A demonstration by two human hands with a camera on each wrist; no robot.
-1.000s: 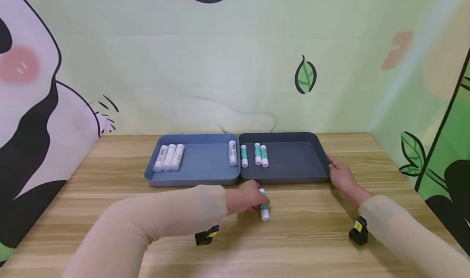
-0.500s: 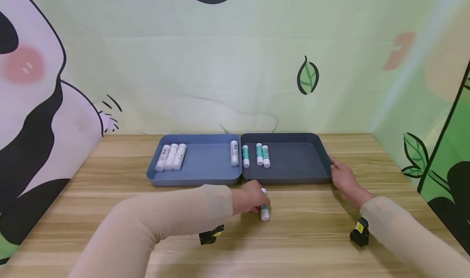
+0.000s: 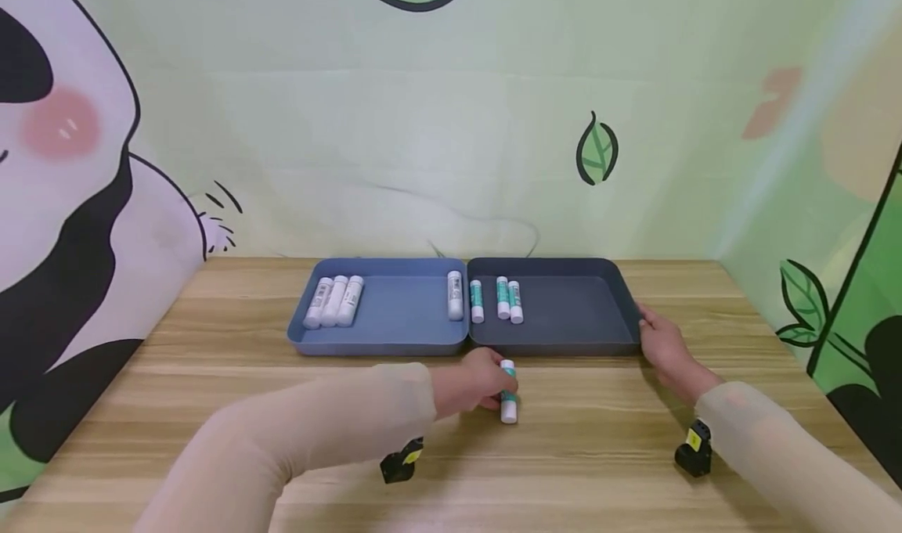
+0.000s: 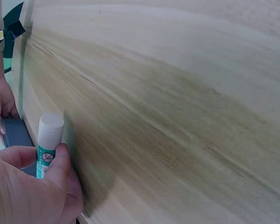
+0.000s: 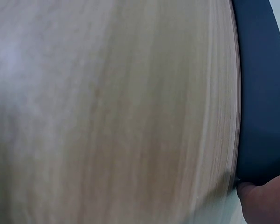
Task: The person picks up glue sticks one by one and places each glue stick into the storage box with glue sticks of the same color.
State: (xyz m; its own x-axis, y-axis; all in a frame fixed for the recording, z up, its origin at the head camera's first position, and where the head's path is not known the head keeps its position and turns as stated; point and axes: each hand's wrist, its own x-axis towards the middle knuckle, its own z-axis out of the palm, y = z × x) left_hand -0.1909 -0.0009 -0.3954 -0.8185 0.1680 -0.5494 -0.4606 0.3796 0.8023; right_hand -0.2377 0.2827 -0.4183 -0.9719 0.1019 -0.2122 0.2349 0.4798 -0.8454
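Note:
In the head view my left hand point(image 3: 482, 378) pinches a glue stick point(image 3: 509, 412) between thumb and fingers, just in front of the trays. The left wrist view shows this glue stick point(image 4: 51, 130) with its white end up and part of its green label covered by my fingers. My right hand point(image 3: 665, 351) touches the right side of the dark grey tray point(image 3: 571, 345). In the right wrist view only a thumb point(image 5: 268, 198) shows, against the tray's corner. Inside the dark tray, near its left side, lie three green-labelled glue sticks point(image 3: 503, 298).
A blue tray point(image 3: 395, 349) abuts the dark one on the left. Three white sticks point(image 3: 333, 302) lie together at its left end, and another white stick point(image 3: 455, 296) lies at its right. Both trays stand on a wooden table point(image 3: 578, 455) before a printed backdrop point(image 3: 317, 126).
The whole head view has shifted slightly to the right in the frame. My left hand keeps hold of the glue stick in about the same place, and my right hand stays at the tray.

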